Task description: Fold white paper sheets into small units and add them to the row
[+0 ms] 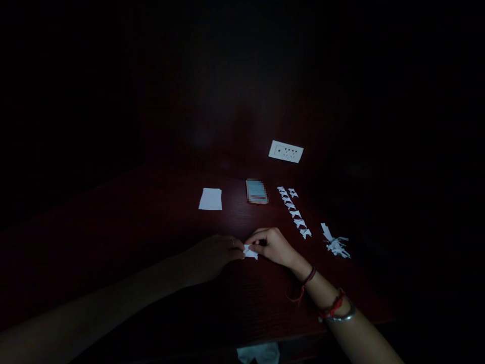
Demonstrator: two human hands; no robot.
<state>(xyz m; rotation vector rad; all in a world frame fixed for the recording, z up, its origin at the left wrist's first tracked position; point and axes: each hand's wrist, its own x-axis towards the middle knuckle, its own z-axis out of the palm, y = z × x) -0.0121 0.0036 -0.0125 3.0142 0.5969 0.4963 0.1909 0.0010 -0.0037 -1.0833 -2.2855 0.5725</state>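
A small folded piece of white paper is between my two hands, low over the dark red table near its front. My left hand pinches its left edge, with the thumb and fingers closed. On the paper's upper right, the thumb and forefinger of my right hand press together. Crease lines and a pointed lower right corner show on the paper. Off to the right lies a row of small folded white paper shapes, several of them, with one more beside the row's far end.
A stack of white paper lies at the back left of the table. Right of it is a phone-like, blurred rectangle. Paper strips are heaped at the right. A socket panel sits on the back wall. The surroundings are very dark.
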